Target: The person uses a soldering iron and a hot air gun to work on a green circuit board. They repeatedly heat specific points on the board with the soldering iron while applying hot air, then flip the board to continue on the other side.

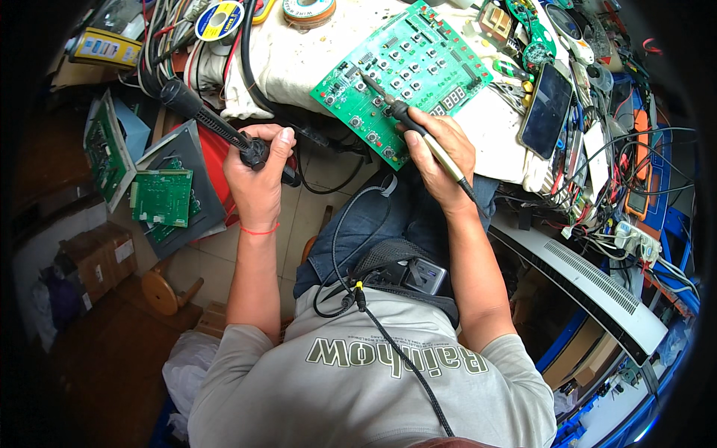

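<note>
My right hand (442,153) is closed around the pale grip of a soldering iron (429,140). Its metal tip reaches over the upper left part of a green circuit board (407,71) and seems to touch it. The board carries rows of push buttons and a digit display (452,99), and it lies tilted on a pale cloth (287,75). Off to the left, my left hand (258,168) grips a black tube-shaped tool (209,119) with a ribbed middle. That tool points up and left, apart from the board; its exact kind is unclear.
Solder spools (219,20) and thick black cables (250,78) lie at the far left. A phone (545,110) rests right of the board, beside tangled wires and tools. More green boards (162,198) lean at left. A long white appliance (575,280) stands at right.
</note>
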